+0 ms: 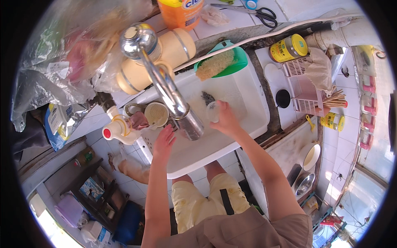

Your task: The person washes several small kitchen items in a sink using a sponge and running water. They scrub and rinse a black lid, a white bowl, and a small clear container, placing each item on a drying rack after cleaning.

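Note:
My right hand (225,120) holds a small clear cup (213,112) by its side over the white sink basin (248,124). Just beyond the cup, a dark drain strainer or clump (207,97) lies on the basin floor. My left hand (164,141) hangs with fingers apart over the basin's left part and holds nothing. Near its fingertips are a beige perforated strainer (156,114) and a pink cloth (138,120). Between my hands and nearer the camera is the chrome faucet (173,99). A loofah-like scrubber (215,64) rests in a green plastic basket (237,62) at the basin's back edge.
Behind the sink run beige pipes (176,45) and a pale hose (263,35). Scissors (263,15) and an orange bottle (180,15) stand or lie on the tiled ledge. To the right are a yellow-lidded jar (287,48), a pink rack (307,90) and a white bowl (310,156). A dog (131,167) is below left.

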A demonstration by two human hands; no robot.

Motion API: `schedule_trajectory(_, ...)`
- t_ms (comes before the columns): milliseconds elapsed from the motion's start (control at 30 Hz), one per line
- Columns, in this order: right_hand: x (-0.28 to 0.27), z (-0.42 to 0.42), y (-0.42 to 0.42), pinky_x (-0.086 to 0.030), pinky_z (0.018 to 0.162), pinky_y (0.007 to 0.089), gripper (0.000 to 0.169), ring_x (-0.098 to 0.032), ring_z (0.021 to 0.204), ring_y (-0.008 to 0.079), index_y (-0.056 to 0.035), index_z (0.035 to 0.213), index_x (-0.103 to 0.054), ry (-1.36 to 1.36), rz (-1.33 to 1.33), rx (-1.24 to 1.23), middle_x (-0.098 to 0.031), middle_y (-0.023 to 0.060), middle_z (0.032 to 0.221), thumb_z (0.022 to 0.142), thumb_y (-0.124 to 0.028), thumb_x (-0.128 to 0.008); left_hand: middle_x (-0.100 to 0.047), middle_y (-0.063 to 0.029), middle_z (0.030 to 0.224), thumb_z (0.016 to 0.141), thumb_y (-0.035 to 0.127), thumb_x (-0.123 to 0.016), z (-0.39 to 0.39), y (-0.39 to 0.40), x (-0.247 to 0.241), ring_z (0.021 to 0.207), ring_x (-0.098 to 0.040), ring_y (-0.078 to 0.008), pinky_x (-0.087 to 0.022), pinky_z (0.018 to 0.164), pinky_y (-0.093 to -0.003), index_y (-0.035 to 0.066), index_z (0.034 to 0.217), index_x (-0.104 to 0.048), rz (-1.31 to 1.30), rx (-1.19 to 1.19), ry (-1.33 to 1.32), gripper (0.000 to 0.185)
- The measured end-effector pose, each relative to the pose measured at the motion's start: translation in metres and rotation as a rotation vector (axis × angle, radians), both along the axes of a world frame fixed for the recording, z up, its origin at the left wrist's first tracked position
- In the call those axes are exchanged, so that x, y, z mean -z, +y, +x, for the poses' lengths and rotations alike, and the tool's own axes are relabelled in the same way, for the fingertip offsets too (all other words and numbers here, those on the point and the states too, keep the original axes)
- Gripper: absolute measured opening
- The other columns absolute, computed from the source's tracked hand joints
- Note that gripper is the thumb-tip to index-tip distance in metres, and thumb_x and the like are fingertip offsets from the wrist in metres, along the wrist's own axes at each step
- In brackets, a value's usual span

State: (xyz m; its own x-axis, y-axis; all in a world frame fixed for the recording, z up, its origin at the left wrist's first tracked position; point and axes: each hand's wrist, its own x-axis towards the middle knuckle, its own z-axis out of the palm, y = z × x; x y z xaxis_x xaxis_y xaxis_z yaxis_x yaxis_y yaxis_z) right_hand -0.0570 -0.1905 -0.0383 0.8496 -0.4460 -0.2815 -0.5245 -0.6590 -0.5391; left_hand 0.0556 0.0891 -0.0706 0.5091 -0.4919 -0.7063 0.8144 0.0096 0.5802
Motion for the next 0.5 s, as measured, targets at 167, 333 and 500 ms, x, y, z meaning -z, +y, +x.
schedule_trajectory(167, 0.008, 0.048, 0.086, -0.044, 0.091, 0.0408, 0.089, -0.049, 0.11, 0.0337, -0.0006, 0.131, -0.033, -0.215, 0.589, 0.035, -0.044, 0.0194, 0.123, 0.06, -0.022, -0.082, -0.049, -0.0085, 0.131, 0.096, 0.032, -0.049, 0.023, -0.037, -0.042, 0.118, -0.047, -0.0199, -0.04, 0.098, -0.0351, 0.006, 0.133, -0.042, -0.052, -0.02, 0.017, 0.046)
schedule_trajectory(333, -0.025, 0.089, 0.126, -0.048, 0.087, 0.035, 0.092, -0.048, 0.113, 0.0276, -0.0069, 0.138, -0.034, -0.294, 0.928, 0.159, -0.039, 0.0169, 0.125, 0.063, -0.023, -0.084, -0.053, -0.0165, 0.126, 0.099, 0.025, -0.044, 0.05, -0.03, -0.056, 0.113, -0.055, -0.0262, -0.045, 0.096, -0.0369, 0.002, 0.133, -0.038, -0.1, -0.087, -0.087, 0.042)
schedule_trajectory(500, -0.027, 0.098, 0.145, -0.049, 0.085, 0.0345, 0.091, -0.049, 0.112, 0.0272, -0.0022, 0.137, -0.035, -0.31, 0.858, 0.32, -0.04, 0.0171, 0.122, 0.063, -0.023, -0.083, -0.053, -0.0173, 0.127, 0.097, 0.021, -0.047, 0.063, -0.015, -0.057, 0.118, -0.053, -0.0277, -0.045, 0.096, -0.0352, 0.002, 0.133, -0.038, -0.224, -0.126, 0.05, 0.042)
